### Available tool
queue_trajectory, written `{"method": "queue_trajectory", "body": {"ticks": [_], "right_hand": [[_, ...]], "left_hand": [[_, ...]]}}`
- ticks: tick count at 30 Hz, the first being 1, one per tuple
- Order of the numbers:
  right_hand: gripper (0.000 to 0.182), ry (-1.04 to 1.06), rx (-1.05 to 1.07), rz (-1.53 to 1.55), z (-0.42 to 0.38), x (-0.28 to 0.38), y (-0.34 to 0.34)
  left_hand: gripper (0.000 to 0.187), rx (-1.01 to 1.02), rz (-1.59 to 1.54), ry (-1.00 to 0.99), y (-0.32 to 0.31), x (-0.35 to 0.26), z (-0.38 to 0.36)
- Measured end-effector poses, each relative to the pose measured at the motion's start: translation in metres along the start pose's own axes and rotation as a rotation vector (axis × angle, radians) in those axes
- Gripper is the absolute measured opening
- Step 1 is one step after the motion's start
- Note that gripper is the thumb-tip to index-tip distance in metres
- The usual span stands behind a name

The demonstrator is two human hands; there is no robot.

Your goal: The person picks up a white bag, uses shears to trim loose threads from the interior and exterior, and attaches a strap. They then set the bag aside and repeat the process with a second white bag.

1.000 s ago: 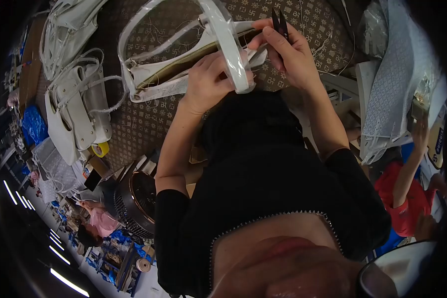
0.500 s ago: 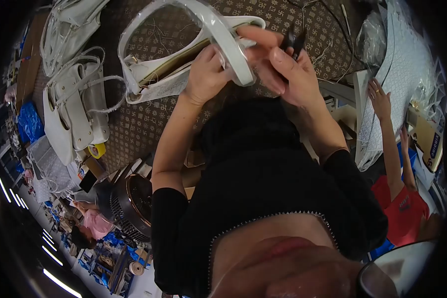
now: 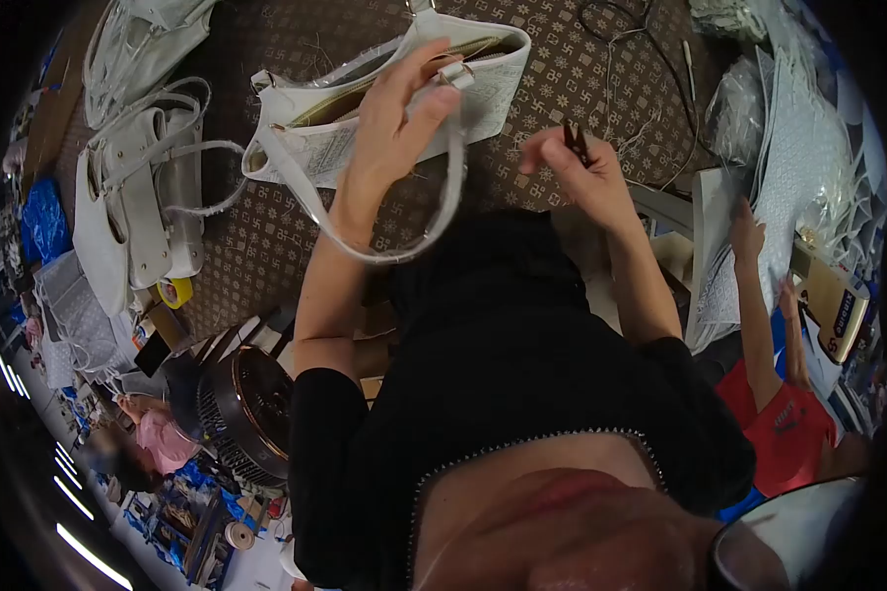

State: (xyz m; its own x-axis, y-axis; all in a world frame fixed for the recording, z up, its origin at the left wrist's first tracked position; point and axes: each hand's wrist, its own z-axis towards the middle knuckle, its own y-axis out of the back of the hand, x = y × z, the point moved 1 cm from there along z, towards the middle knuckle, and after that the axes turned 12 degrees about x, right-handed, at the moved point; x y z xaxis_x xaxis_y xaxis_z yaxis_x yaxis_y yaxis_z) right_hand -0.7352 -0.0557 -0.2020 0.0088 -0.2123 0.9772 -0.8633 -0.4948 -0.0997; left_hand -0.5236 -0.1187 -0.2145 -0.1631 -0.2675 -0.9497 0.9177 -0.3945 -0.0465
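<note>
A white handbag (image 3: 493, 103) with a patterned front panel lies on the brown patterned tabletop, its zipped top open. My left hand (image 3: 394, 123) is closed at the bag's top edge, near the metal ring where the strap joins. The bag's white strap (image 3: 379, 258), wrapped in clear plastic, loops down over my left forearm. To the right of the bag, apart from it, my right hand (image 3: 586, 182) is closed around small dark thread snips (image 3: 576, 144), whose tips point up.
More white handbags (image 3: 118, 212) lie at the left, with a roll of yellow tape (image 3: 174, 293) below them. A black fan (image 3: 246, 414) stands at lower left. At right are plastic-wrapped white panels (image 3: 788, 167) and a co-worker in a red shirt (image 3: 784, 433). A black cable (image 3: 660, 59) crosses the table.
The strap has dropped from above the bag to hang toward me. My right hand has moved away from the strap, down and right, with the snips. My left hand has shifted along the bag's edge.
</note>
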Motion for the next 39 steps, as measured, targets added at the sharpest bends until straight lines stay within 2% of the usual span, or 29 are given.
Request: {"method": "queue_trajectory", "body": {"ticks": [1, 2, 4, 5, 7, 8, 10, 11, 15, 18, 20, 29, 39], "right_hand": [[0.024, -0.1, -0.042, 0.16, -0.002, 0.006, 0.001], [0.023, -0.081, -0.052, 0.234, -0.003, 0.004, 0.001], [0.023, -0.136, -0.057, 0.304, -0.008, 0.018, -0.001], [0.022, -0.175, -0.074, 0.377, -0.011, 0.026, -0.003], [0.021, -0.207, -0.069, 0.337, -0.015, 0.033, -0.002], [0.021, -0.222, -0.061, 0.298, -0.018, 0.036, -0.002], [0.02, -0.263, -0.034, 0.265, -0.021, 0.039, 0.0], [0.02, -0.283, -0.009, 0.236, -0.022, 0.04, 0.0], [0.022, -0.334, 0.013, 0.205, -0.023, 0.043, -0.003], [0.023, -0.459, -0.041, 0.223, -0.023, 0.044, -0.006], [0.021, -0.601, 0.088, 0.133, -0.021, 0.045, -0.006], [0.026, -0.645, 0.209, -0.127, -0.004, 0.05, -0.01], [0.028, -0.692, 0.247, -0.199, 0.0, 0.045, -0.006]], "left_hand": [[0.034, 0.08, 0.34, 0.05, -0.002, -0.005, 0.0], [0.034, 0.161, 0.676, 0.108, -0.006, -0.01, -0.003], [0.032, 0.08, 0.726, 0.126, -0.02, -0.007, -0.013], [0.032, 0.088, 0.772, 0.002, -0.023, 0.001, -0.023], [0.029, 0.063, 0.839, -0.214, -0.031, 0.008, -0.036], [0.029, 0.056, 0.827, -0.199, -0.033, 0.011, -0.039], [0.03, -0.01, 0.887, -0.479, -0.035, 0.015, -0.044], [0.036, -0.024, 0.899, -0.501, -0.034, 0.019, -0.045], [0.037, 0.072, 0.9, -0.521, -0.033, 0.018, -0.047], [0.037, 0.109, 0.905, -0.564, -0.036, 0.021, -0.05], [0.033, 0.089, 0.937, -0.595, -0.036, 0.023, -0.052], [0.019, 0.08, 0.924, -0.596, -0.04, 0.024, -0.057], [0.021, 0.104, 0.938, -0.596, -0.04, 0.025, -0.063]]}}
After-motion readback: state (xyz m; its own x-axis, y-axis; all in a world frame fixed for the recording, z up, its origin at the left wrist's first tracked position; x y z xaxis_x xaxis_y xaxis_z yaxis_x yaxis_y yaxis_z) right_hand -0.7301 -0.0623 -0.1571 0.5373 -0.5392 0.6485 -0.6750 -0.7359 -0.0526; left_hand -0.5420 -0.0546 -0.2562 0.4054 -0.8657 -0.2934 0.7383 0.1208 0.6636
